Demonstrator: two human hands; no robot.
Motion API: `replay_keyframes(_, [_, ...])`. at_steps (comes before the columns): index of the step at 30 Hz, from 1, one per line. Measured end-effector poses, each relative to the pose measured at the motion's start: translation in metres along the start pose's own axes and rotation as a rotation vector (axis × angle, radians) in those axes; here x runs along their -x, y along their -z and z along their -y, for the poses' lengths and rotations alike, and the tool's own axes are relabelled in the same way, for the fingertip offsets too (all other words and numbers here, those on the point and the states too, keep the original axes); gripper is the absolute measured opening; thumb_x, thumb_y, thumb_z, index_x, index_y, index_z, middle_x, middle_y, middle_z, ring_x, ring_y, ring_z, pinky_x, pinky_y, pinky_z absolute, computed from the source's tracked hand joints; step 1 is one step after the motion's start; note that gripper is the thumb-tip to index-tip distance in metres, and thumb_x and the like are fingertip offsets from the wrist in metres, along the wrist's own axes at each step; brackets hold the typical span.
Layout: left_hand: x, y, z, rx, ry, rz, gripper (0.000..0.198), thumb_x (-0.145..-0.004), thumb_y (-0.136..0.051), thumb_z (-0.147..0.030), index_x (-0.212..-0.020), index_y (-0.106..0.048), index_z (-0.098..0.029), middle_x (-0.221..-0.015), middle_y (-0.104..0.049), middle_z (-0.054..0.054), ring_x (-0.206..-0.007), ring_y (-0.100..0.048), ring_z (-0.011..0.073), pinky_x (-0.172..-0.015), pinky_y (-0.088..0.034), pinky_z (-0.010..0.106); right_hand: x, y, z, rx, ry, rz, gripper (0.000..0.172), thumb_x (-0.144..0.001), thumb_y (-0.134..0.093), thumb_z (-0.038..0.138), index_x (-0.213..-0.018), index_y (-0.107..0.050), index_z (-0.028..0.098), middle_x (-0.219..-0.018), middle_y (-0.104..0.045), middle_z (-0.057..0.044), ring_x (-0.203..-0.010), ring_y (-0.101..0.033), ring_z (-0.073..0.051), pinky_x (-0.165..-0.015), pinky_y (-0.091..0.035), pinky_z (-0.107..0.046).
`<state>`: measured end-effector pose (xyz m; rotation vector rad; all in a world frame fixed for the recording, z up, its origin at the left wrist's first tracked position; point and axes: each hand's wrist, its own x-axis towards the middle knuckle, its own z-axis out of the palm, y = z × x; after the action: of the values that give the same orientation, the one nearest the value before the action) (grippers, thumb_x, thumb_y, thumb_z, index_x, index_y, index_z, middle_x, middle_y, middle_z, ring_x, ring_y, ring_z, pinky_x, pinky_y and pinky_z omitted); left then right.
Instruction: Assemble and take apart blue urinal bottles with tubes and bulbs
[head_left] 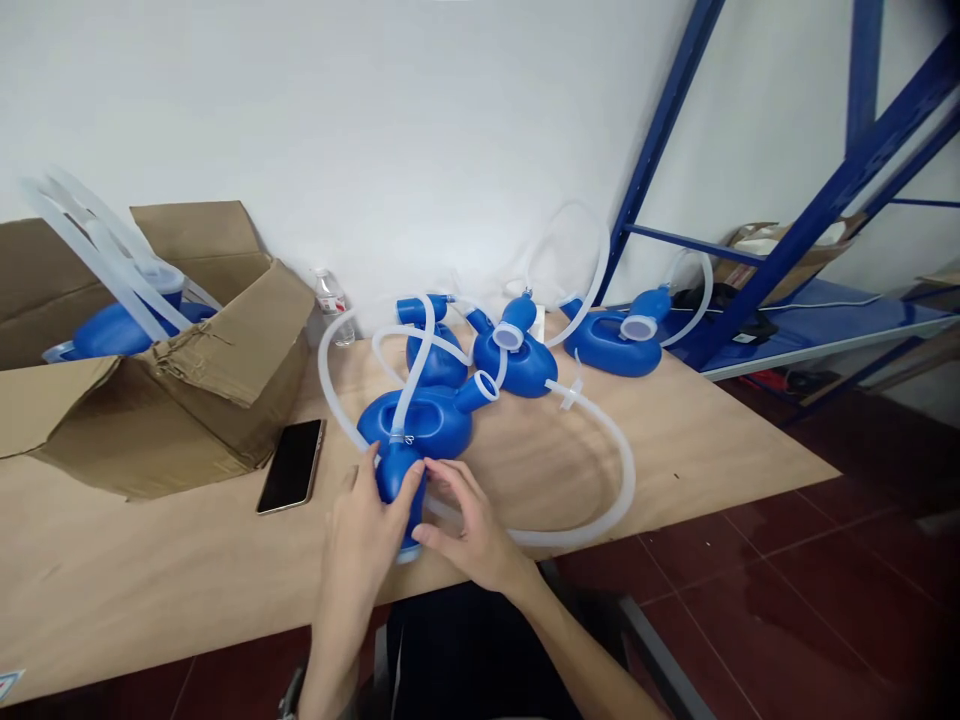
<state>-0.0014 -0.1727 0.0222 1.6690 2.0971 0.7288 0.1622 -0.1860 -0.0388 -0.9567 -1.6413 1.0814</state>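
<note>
A blue plastic funnel (395, 476) is at the table's front edge, its pale rimmed end towards me. A translucent hose (415, 385) joins its narrow end, with a small metal wire clip (407, 439) at the joint. My left hand (365, 530) is closed around the funnel, thumb and fingers on opposite sides. On the funnel's right side, my right hand (472, 525) has thumb and fingers apart, the fingertips at its surface. Just behind lies a blue plastic urinal bottle (442, 425) with a handle hollow and an open neck pointing right.
More blue bottles (611, 345) with funnels and hoses lie behind. A long hose (626, 470) loops across the right side. A cardboard box (180, 430) holding similar parts, a phone (291, 467) and a water bottle (331, 305) are left. Blue shelving (667, 120) stands right.
</note>
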Motion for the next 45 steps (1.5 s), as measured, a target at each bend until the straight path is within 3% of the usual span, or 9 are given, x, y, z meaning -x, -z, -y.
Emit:
replay_keyframes(4, [0.005,-0.031,-0.004,0.183,0.0,-0.008,0.088,-0.079,-0.06,-0.077,-0.143,-0.056,-0.016,-0.133,-0.065,0.021,-0.121,-0.064,0.0433,-0.095,-0.052,0.054,0.002,0.015,-0.023,0.131,0.007,0.048,0.097,-0.083,-0.077,0.065,-0.161,-0.036,0.027,-0.157,-0.041,-0.014,-0.146,-0.045,-0.032,-0.122,-0.04,-0.051])
replay_keyframes(12, [0.01,-0.09,-0.045,0.635,-0.115,0.12,0.055,-0.095,-0.056,-0.061,-0.135,-0.061,-0.023,-0.136,-0.066,0.014,-0.127,-0.061,0.0334,-0.109,-0.045,0.049,0.007,0.116,-0.03,0.373,0.255,0.273,0.137,-0.068,-0.086,0.07,-0.17,-0.006,0.026,-0.17,-0.027,-0.018,-0.156,-0.03,-0.041,-0.125,-0.032,-0.061])
replay_keyframes(18, [0.002,-0.118,-0.078,0.587,-0.135,0.049,0.042,-0.093,-0.061,-0.058,-0.115,-0.066,-0.022,-0.104,-0.073,0.008,-0.101,-0.068,0.03,-0.096,-0.049,0.045,0.041,0.112,-0.036,0.62,0.357,-0.232,0.086,-0.092,-0.074,0.044,-0.164,-0.03,0.03,-0.162,-0.041,-0.016,-0.147,-0.046,-0.035,-0.117,-0.046,-0.057])
replay_keyframes(21, [0.002,-0.125,-0.09,0.613,-0.143,0.041,0.039,-0.094,-0.059,-0.059,-0.106,-0.065,-0.022,-0.091,-0.07,0.005,-0.089,-0.066,0.026,-0.087,-0.051,0.039,0.053,0.098,-0.042,0.57,0.272,-0.43,0.091,-0.084,-0.083,0.048,-0.159,-0.036,0.027,-0.151,-0.049,-0.017,-0.138,-0.055,-0.036,-0.109,-0.055,-0.055])
replay_keyframes(25, [-0.004,-0.135,-0.094,0.86,-0.117,0.208,0.048,-0.097,-0.05,-0.053,-0.131,-0.061,-0.021,-0.086,-0.07,0.004,-0.071,-0.066,0.0216,-0.066,-0.053,0.032,0.052,0.104,-0.048,0.385,0.188,-0.564,0.061,-0.089,-0.077,0.038,-0.142,-0.049,0.027,-0.136,-0.06,-0.013,-0.126,-0.063,-0.03,-0.104,-0.058,-0.05])
replay_keyframes(29, [-0.023,-0.132,-0.083,1.068,-0.072,0.623,0.072,-0.094,-0.055,-0.05,-0.156,-0.041,-0.016,-0.069,-0.068,0.002,-0.056,-0.067,0.022,-0.048,-0.05,0.028,0.049,0.128,-0.05,0.179,0.095,-0.526,0.054,-0.085,-0.079,0.039,-0.133,-0.056,0.026,-0.132,-0.063,-0.011,-0.124,-0.063,-0.03,-0.106,-0.055,-0.049])
replay_keyframes(34, [-0.045,-0.117,-0.064,1.042,-0.177,0.846,0.077,-0.093,-0.066,-0.052,-0.157,-0.041,-0.019,-0.072,-0.071,0.005,-0.065,-0.073,0.0216,-0.048,-0.049,0.022,0.051,0.143,-0.049,0.035,0.015,-0.433,0.054,-0.082,-0.081,0.042,-0.13,-0.062,0.027,-0.135,-0.064,-0.009,-0.125,-0.062,-0.031,-0.107,-0.053,-0.049])
replay_keyframes(40, [-0.059,-0.131,-0.047,0.934,-0.37,0.792,0.071,-0.084,-0.073,-0.061,-0.134,-0.057,-0.013,-0.06,-0.065,0.0,-0.05,-0.064,0.0166,-0.048,-0.046,0.023,0.045,0.151,-0.053,-0.126,-0.106,-0.376,0.055,-0.075,-0.085,0.048,-0.121,-0.067,0.024,-0.128,-0.069,-0.009,-0.118,-0.065,-0.031,-0.095,-0.059,-0.043])
replay_keyframes(45, [-0.059,-0.15,-0.044,0.899,-0.437,0.661,0.042,-0.09,-0.068,-0.057,-0.1,-0.063,-0.017,-0.054,-0.06,-0.003,-0.044,-0.053,0.012,-0.05,-0.043,0.023,0.043,0.158,-0.059,-0.295,-0.222,-0.402,0.057,-0.075,-0.083,0.052,-0.122,-0.068,0.023,-0.13,-0.068,-0.01,-0.109,-0.068,-0.029,-0.075,-0.062,-0.035])
